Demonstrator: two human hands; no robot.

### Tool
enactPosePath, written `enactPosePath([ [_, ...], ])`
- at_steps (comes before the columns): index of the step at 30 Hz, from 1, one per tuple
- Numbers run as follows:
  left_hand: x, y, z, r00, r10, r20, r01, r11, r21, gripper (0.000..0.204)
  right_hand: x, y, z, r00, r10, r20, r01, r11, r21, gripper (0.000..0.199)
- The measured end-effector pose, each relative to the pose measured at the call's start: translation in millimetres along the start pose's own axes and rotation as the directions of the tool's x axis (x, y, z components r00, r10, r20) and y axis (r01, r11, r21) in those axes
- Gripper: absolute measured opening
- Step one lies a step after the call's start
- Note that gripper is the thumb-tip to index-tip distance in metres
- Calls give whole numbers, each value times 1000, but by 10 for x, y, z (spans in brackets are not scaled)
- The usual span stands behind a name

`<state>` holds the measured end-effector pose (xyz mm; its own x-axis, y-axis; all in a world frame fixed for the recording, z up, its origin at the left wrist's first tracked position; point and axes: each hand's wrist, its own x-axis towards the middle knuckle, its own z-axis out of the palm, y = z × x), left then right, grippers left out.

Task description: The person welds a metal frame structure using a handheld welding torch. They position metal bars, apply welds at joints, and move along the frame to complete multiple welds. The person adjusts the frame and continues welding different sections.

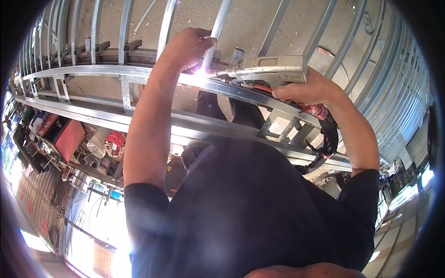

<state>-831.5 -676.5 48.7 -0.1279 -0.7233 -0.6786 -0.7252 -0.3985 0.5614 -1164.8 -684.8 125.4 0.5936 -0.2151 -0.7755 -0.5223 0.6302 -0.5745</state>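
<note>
My left hand (pixel 185 46) grips an upright galvanised steel bar (pixel 218 28) just above where it meets a horizontal steel rail (pixel 92 70). My right hand (pixel 310 88) holds a grey welding electrode holder (pixel 273 69), its tip pointing left at the joint. A bright white arc (pixel 200 72) glows where bar and rail meet, right below my left hand. A dark cable (pixel 330 136) hangs from under my right wrist.
The work is a large gate-like frame of many parallel steel bars (pixel 125 28) and cross rails (pixel 83 116) over a concrete floor (pixel 259 18). Red boxes and tools (pixel 65 136) lie at the lower left. My dark shirt (pixel 241 208) fills the lower middle.
</note>
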Motion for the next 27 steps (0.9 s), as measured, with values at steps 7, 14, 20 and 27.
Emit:
enactPosePath([
  [7,-18,241,-107,996,-82,46,72,981,179,50,-11,10,-13,1000,23,7,-23,999,-33,69],
  [14,36,193,-109,998,-31,47,18,964,264,48,-56,-23,-17,999,48,2,-48,998,-49,67],
  [20,64,144,-95,998,-24,52,11,968,250,47,-80,23,-18,999,38,-27,-40,995,-94,65],
  [27,35,199,-133,997,-43,65,31,984,175,49,-149,8,-28,996,83,-40,-86,993,-79,67],
])
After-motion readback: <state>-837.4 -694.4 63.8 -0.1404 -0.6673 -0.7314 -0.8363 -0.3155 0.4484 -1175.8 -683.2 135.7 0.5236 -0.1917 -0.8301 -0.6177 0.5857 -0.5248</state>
